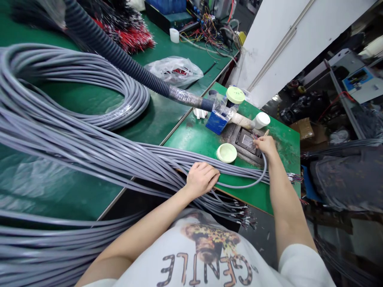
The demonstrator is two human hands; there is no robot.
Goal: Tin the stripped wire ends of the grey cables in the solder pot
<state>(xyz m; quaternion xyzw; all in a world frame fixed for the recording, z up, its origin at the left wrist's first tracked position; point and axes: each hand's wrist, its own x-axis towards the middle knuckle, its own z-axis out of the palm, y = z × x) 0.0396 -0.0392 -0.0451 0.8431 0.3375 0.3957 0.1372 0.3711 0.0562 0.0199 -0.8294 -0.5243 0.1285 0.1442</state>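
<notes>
My left hand (202,178) is closed over the bundle of grey cables (161,159) at the front edge of the green bench; its fingertips are partly hidden. My right hand (266,145) pinches the end of one grey cable (264,165), which bends back in a loop towards the bundle. Thin wires from that end reach over a square solder pot (247,140) with a shiny silver surface. A short pale stick-like piece (266,132) shows above my right fingers; whether they hold it I cannot tell. An open pale-green tub (226,153) stands left of the pot.
A ribbed dark hose (128,67) crosses to a pale pipe (241,120) beside the pot. Near it are a blue box (216,122), a lidded jar (235,95) and a white container (261,120). Coiled cables (86,59) fill the left. Stripped cable ends (243,213) hang below the edge.
</notes>
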